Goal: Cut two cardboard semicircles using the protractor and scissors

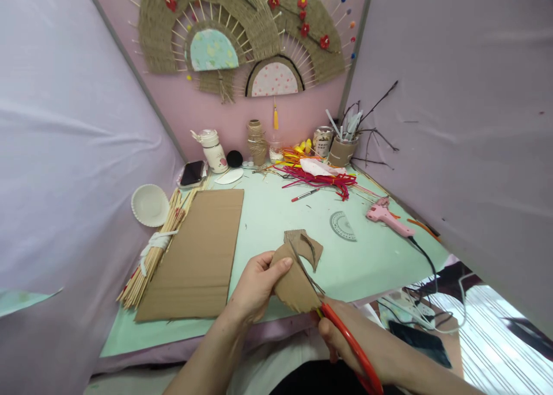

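My left hand point(261, 284) pinches a small rounded piece of cardboard point(290, 283) between thumb and fingers, just above the table's front edge. In my right hand point(339, 326) are scissors with red handles point(352, 346). Their blades lie along the right edge of the cardboard piece, and I cannot tell how far they are apart. Behind the piece, a cardboard offcut point(314, 248) with a curved cut-out rests on the table. Left of my left hand lies a large flat cardboard sheet point(199, 251).
A bundle of thin sticks point(151, 257) lies left of the sheet. To the right are a clear protractor point(343, 226) and a corded pink glue gun point(386, 215). Red pipe cleaners point(332, 180), a white bottle point(213, 153) and a twine spool point(256, 141) stand or lie at the back.
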Motion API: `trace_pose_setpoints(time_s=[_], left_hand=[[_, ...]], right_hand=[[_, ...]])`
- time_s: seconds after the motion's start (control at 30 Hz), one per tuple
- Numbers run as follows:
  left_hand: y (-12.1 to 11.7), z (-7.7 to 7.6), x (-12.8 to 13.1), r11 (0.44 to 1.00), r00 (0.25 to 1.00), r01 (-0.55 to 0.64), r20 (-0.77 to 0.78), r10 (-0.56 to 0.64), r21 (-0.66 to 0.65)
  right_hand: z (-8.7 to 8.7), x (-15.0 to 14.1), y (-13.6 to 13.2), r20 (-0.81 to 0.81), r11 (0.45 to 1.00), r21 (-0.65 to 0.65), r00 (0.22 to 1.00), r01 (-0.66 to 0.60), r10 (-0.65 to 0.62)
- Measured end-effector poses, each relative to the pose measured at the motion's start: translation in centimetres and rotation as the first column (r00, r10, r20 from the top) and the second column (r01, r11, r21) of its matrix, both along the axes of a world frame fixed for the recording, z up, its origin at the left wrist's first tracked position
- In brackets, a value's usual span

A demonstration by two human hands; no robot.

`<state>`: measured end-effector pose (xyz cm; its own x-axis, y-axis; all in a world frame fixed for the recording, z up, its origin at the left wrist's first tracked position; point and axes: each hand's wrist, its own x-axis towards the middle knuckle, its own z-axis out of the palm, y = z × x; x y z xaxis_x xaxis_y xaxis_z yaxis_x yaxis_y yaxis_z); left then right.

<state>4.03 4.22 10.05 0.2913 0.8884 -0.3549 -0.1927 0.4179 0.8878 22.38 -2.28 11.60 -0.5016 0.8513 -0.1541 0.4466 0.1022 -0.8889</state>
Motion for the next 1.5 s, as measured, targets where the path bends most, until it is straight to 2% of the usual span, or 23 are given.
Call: trace_pose_setpoints(time_s=[0.2,0.47,0.7,0.87,1.0,1.1,1.37,1.43,1.5], left_hand=[[-0.1,0.1,-0.3,1.000,1.000,-0.001,-0.010,0.001,0.006],[-0.4,0.0,0.0,1.000,1.000,-0.017,-0.003,0.017,0.010],[0.1,0.8,-0.3,1.000,1.000,0.000,-0.027,0.000,-0.012],[0.9,1.6,-0.8,0.997,0.992,-0.025,-0.121,0.034,0.077],[0.5,1.4,-0.8,0.992,0.983,0.060,-0.179,-0.039,0.111],[0.0,1.2,-0.6,0.993,0.983,0.070,-0.178,-0.052,0.098],[0.1,0.7,-0.3,0.996,0.984,0.025,-0.177,-0.009,0.089],[0.2,0.3,-0.2,0.996,0.984,0.033,-0.176,-0.019,0.079],[0.3,-0.2,-0.2,0.997,0.985,0.006,-0.170,0.007,0.081]], right_hand=[[-1.4,-0.3,-0.2,0.008,0.986,-0.163,0.999,0.046,-0.045],[-2.6,-0.9,-0.3,0.061,0.948,-0.276,0.987,0.158,-0.147],[-1.7,-1.1,0.0,0.063,0.956,-0.181,0.973,0.230,-0.222],[-1.6,-1.2,-0.2,0.094,0.959,-0.201,0.978,0.201,-0.185],[-2.6,-1.0,-0.3,0.089,0.978,-0.162,0.989,0.128,-0.115],[-3.0,-0.7,-0.2,0.097,0.986,-0.101,0.988,0.132,-0.122],[-1.3,-1.1,0.3,0.090,0.978,-0.111,0.982,0.177,-0.167],[-1.3,-1.3,0.3,0.068,0.972,-0.110,0.977,0.208,-0.201],[-1.7,-1.4,0.3,0.074,0.953,-0.168,0.967,0.252,-0.243]])
